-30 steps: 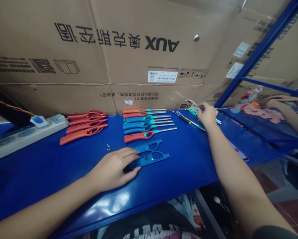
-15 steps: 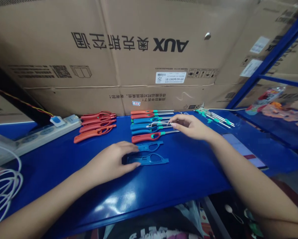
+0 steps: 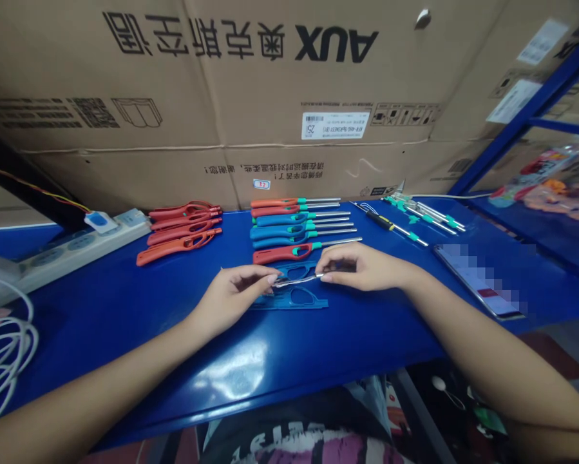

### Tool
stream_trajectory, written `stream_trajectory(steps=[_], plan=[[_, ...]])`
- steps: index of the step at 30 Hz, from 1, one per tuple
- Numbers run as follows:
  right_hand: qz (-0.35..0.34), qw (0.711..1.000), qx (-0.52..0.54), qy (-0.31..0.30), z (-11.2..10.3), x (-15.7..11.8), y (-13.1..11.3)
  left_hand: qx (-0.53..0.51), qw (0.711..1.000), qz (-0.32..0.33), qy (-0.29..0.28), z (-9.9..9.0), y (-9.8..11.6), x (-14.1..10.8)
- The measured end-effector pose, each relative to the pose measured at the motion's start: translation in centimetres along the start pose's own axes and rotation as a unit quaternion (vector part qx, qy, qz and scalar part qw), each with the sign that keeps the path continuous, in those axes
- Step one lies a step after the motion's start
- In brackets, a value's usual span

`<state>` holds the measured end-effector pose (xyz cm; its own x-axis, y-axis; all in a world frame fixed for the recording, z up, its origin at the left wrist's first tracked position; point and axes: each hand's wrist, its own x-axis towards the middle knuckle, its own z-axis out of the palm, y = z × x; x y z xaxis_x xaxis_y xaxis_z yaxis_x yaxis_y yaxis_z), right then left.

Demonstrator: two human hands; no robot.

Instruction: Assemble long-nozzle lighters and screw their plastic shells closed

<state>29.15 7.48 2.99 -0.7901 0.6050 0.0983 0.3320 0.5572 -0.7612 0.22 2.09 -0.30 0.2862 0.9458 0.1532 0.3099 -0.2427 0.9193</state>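
White thin wire (image 3: pixel 296 281) is held between left hand (image 3: pixel 226 293) and right hand (image 3: pixel 371 267), each closed in a pinch near one end, seemingly so it is kept steady. Beneath, two blue shell halves (image 3: pixel 283 300) are laid on the surface (image 3: pixel 357 322), probably for easy reach.

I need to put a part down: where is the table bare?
Bare: the blue table from the lower blue shell to its near edge, between the forearms; also between power strip and left forearm. Crowded: around left hand and right hand, and by the carton: handles, lighters, screwdriver.
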Motion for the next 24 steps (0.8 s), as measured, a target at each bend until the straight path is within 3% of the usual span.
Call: stream_trajectory(steps=[7, 15, 18, 24], plan=[[0.043, 0.996, -0.010, -0.075, -0.4, -0.4, -0.7, 0.138, 0.982, 0.126, 0.008, -0.3, 0.3, -0.3], [0.064, 0.991, -0.022, -0.119, -0.3, -0.6, -1.4, 0.258, 0.918, 0.296, -0.050, -0.5, -0.2, -0.5], [0.066, 0.990, -0.024, -0.126, 0.0, -0.7, -1.3, 0.275, 0.906, 0.314, -0.074, -0.5, -0.2, -0.6], [0.068, 0.989, -0.049, -0.123, 0.1, -0.7, -1.4, 0.278, 0.913, 0.287, -0.084, -0.4, -0.2, -0.6]])
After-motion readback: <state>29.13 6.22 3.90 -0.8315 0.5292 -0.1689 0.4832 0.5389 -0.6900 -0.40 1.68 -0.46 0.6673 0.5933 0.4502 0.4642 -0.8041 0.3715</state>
